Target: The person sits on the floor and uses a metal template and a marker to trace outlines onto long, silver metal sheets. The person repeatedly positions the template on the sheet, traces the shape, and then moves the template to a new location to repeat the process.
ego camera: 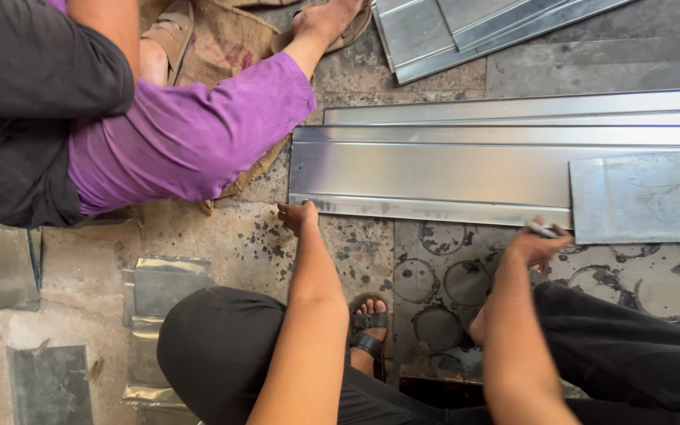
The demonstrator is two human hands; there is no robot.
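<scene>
a long folded sheet-metal panel [434, 169] lies flat on the stone floor [230, 236], running from the middle of the view out past the right edge. it is pale grey and shiny, with raised bent lips along both long sides. a smaller flat metal plate [643, 197], duller and scratched, rests on its right end and overlaps the near lip. more folded metal strips [466, 27] lie at the top, well apart from the hands.

the left hand [298, 216] reaches forward with the arm nearly straight, fingers curled down, pressing on the floor just at the near left corner of the panel; whether it touches the metal edge i cannot tell. it grips nothing that shows. the right hand [535, 245] is bent at the wrist near the panel's near lip, just beside the small plate, its fingers pinched together on a thin pale marker [543, 230] whose tip points toward the plate.

the floor is mottled stone, stained with dark ring marks [442, 279] and black specks. small cut metal offcuts [168, 283] lie at the lower left. another person in purple trousers [190, 134] and a dark top sits on a burlap sack [226, 39] at the upper left. the wearer's own sandalled foot [369, 327] shows between the two forearms.
</scene>
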